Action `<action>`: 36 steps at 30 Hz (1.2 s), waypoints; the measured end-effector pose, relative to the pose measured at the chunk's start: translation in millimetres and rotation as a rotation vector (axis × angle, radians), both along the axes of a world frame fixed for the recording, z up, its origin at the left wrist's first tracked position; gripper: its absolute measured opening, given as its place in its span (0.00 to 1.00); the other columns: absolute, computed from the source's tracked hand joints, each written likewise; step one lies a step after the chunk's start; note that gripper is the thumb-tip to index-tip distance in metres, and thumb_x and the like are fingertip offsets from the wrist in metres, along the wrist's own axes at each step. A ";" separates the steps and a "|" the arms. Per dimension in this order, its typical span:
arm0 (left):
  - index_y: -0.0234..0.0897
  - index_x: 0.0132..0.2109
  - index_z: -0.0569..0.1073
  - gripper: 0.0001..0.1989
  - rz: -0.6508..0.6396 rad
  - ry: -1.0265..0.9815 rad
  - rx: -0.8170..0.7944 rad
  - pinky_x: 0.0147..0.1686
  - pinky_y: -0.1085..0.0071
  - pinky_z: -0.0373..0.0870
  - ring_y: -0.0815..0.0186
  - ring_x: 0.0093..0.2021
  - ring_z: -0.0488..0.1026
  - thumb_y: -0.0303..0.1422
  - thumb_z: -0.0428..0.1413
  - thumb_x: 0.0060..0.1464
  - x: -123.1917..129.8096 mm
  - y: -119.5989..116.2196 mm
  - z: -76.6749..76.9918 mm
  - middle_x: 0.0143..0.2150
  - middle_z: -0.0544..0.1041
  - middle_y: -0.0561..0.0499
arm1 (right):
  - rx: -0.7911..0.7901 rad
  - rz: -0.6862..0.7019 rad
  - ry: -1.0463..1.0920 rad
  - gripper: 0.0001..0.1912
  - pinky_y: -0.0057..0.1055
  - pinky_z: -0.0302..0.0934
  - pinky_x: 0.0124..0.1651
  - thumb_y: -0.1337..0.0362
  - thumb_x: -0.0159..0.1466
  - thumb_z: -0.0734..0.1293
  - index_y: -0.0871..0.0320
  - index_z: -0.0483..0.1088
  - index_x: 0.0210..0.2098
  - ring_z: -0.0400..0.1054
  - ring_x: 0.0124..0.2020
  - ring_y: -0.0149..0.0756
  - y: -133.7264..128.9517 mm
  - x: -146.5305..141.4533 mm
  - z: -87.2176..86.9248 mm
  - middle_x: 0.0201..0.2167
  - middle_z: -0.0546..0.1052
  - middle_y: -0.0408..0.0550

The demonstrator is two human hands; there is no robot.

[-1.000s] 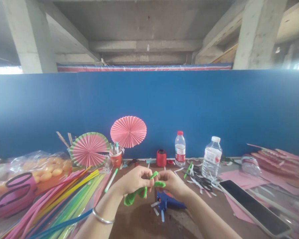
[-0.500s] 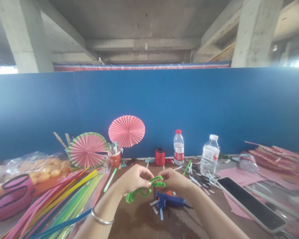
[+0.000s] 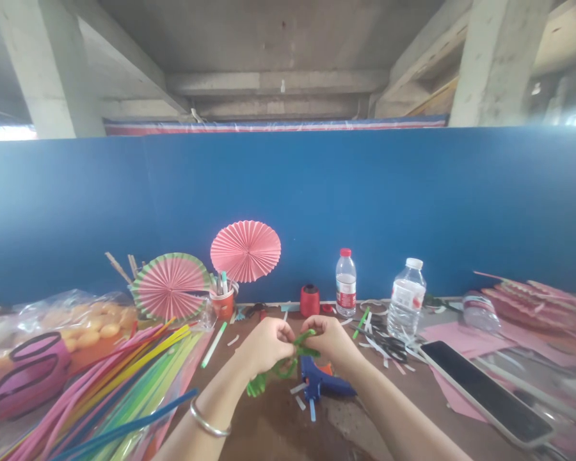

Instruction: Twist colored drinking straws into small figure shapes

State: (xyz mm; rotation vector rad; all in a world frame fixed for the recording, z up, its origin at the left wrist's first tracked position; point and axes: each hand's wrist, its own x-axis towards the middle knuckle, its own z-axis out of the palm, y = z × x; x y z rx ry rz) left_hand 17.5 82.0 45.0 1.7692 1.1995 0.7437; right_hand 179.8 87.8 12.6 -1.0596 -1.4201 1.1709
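Between my two hands is a green pipe cleaner [image 3: 284,368], bent into loops, with a coiled clump hanging under my left palm. My left hand [image 3: 267,342] pinches it from the left, its wrist wearing a silver bangle. From the right, my right hand [image 3: 330,339] has its fingers closed on the upper loop. The fingertips of both hands nearly meet, and part of the pipe cleaner is hidden behind them. Just below my right hand, a blue glue gun [image 3: 324,382] lies on the brown table [image 3: 278,435] beside small pale strips.
Colourful pipe cleaners [image 3: 125,390] spread at left near a bag of yellowish balls [image 3: 91,323]. Pink pleated paper fans [image 3: 246,251] stand behind a cup of pens [image 3: 222,304]. Two bottles [image 3: 346,285], black scissors [image 3: 394,347] and a phone [image 3: 484,392] sit at right.
Both hands have drawn slightly closer together and turned, and the upper green loop now stands more upright between the fingertips. The coiled clump has shifted a little to the right and down.
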 end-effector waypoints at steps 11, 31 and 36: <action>0.33 0.30 0.68 0.05 0.204 -0.250 0.028 0.20 0.76 0.61 0.71 0.19 0.67 0.26 0.54 0.39 5.9 11.3 -10.4 0.20 0.70 0.54 | 0.711 -0.402 -0.218 0.08 0.34 0.61 0.43 0.68 0.54 0.63 0.55 0.71 0.33 0.69 0.37 0.38 -19.5 -11.7 -1.2 0.34 0.76 0.47; 0.35 0.32 0.66 0.06 0.254 -0.313 0.343 0.28 0.74 0.66 0.67 0.29 0.71 0.30 0.54 0.43 15.3 -1.8 5.1 0.30 0.73 0.51 | 0.325 -0.163 0.304 0.16 0.30 0.64 0.31 0.64 0.50 0.67 0.57 0.66 0.39 0.69 0.31 0.36 -12.8 -17.6 7.9 0.33 0.74 0.48; 0.34 0.33 0.68 0.07 0.215 -0.320 0.269 0.25 0.74 0.66 0.68 0.24 0.70 0.31 0.55 0.42 12.8 -2.8 10.4 0.26 0.73 0.52 | 0.336 -0.193 0.153 0.14 0.32 0.64 0.33 0.62 0.51 0.67 0.57 0.69 0.37 0.69 0.32 0.38 -7.3 -15.1 3.0 0.31 0.75 0.48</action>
